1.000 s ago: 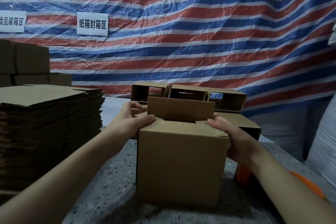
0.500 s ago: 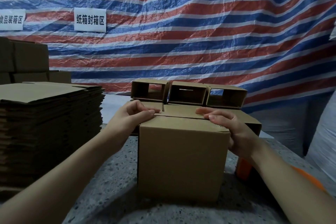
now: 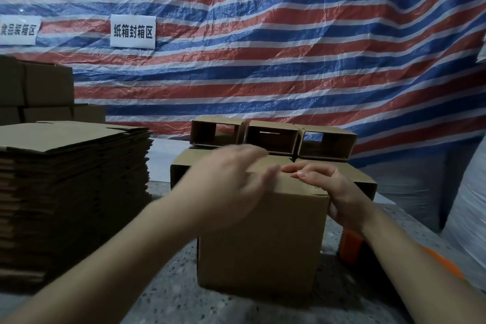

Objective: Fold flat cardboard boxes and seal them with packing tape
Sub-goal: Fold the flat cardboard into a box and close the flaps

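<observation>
A brown cardboard box [image 3: 260, 239] stands upright on the speckled table [image 3: 168, 297] in front of me, its top flaps folded down. My left hand [image 3: 226, 187] is blurred above the box's top left, fingers spread and relaxed, holding nothing. My right hand [image 3: 331, 189] rests on the top right edge, fingers lying on the closed flaps and palm against the right side. An orange tape dispenser [image 3: 349, 247] stands on the table just right of the box, partly hidden by my right forearm.
A tall stack of flat cardboard blanks [image 3: 71, 192] fills the left of the table. Three open box shells [image 3: 271, 137] lie on their sides on another box behind. More cartons [image 3: 39, 89] sit at the far left. A striped tarp [image 3: 289, 47] hangs behind.
The rear flap went from upright to folded flat. My left hand left the box's left top edge and swung right across the top. My right hand stayed on the right edge.
</observation>
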`<action>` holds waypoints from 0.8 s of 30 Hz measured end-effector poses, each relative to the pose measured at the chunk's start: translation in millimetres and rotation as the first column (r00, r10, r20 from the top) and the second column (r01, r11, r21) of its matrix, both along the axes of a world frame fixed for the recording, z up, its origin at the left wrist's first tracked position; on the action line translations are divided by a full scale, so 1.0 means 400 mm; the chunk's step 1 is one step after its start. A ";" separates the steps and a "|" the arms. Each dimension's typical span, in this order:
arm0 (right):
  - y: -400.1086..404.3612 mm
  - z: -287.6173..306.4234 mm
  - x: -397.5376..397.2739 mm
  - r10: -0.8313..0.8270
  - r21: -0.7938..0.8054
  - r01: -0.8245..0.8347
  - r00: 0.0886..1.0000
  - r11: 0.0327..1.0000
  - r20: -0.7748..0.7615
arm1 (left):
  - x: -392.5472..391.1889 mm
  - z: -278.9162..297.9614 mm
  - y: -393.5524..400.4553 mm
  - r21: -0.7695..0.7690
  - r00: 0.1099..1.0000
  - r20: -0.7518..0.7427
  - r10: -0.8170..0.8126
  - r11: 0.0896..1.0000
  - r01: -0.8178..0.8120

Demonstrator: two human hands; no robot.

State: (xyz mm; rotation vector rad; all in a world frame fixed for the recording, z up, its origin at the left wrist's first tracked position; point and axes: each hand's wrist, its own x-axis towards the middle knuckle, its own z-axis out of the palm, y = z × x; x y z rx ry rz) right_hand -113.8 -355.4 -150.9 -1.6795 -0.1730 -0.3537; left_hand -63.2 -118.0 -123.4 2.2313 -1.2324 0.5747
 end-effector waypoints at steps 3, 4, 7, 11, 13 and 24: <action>-0.003 0.001 0.001 0.021 0.004 -0.021 1.000 1.000 -0.004 | -0.020 -0.041 -0.047 0.203 0.974 0.225 0.034 0.976 -0.081; -0.001 0.002 -0.001 0.022 -0.006 -0.022 1.000 1.000 -0.003 | -0.018 -0.048 -0.051 0.205 0.956 0.289 0.044 0.973 -0.107; 0.004 0.006 -0.008 0.035 -0.038 -0.037 0.999 0.999 -0.033 | -0.001 -0.057 -0.050 0.141 0.931 0.364 0.035 0.986 -0.093; 0.006 0.032 -0.011 -0.228 -0.151 0.232 0.973 0.961 0.045 | 0.006 -0.063 -0.050 0.123 0.916 0.398 0.044 0.987 -0.101; -0.008 0.066 -0.025 -0.487 -0.339 0.487 0.869 0.805 0.091 | 0.004 -0.067 -0.049 0.106 0.906 0.419 0.059 0.988 -0.114; -0.132 -0.072 -0.213 -0.884 -0.997 0.046 0.466 0.056 -0.028 | 0.002 -0.065 -0.045 0.134 0.931 0.362 0.040 0.987 -0.094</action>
